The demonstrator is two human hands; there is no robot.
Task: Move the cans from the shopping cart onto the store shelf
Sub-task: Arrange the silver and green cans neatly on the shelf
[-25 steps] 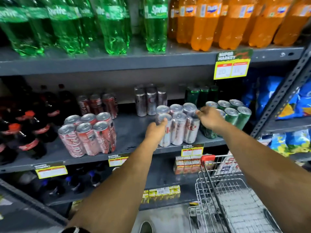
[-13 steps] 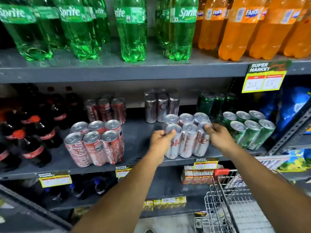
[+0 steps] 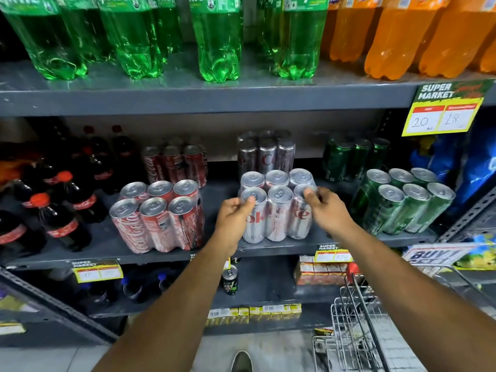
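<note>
head view: left hand point(image 3: 234, 216), right hand point(image 3: 326, 209) apparently gripping silver can pack point(image 3: 277, 208) sides on shelf point(image 3: 107, 241).

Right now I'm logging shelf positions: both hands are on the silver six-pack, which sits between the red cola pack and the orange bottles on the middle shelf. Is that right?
Not quite. In the head view the left hand and right hand do hold the silver six-pack, with the red cola pack on one side, but the other neighbour is the green can pack. The orange bottles stand on the shelf above.

Diet cola pack point(image 3: 276, 210) on shelf point(image 3: 112, 245), between cola pack point(image 3: 158, 218) left and soda pack point(image 3: 402, 205) right.
</note>
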